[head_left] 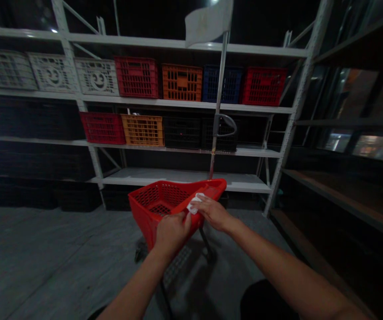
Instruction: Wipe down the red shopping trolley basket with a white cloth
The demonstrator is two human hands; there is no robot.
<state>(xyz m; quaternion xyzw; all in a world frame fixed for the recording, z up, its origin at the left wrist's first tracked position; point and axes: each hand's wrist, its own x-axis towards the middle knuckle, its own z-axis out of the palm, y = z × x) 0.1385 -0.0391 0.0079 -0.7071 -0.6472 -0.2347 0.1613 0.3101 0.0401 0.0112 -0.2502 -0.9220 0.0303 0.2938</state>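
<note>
A red plastic shopping basket with a perforated mesh wall sits tilted on a dark wheeled cart frame. My right hand presses a small white cloth against the basket's red rim, its fingers over the cloth. My left hand is closed around the near rim, with its fingertips just beside the lower end of the cloth. The rim under the cloth is hidden.
A metal pole with a white flag-like sign rises behind the basket. White metal shelving holds red, orange, blue, black and white crates. Dark shelves stand at right, above a grey concrete floor.
</note>
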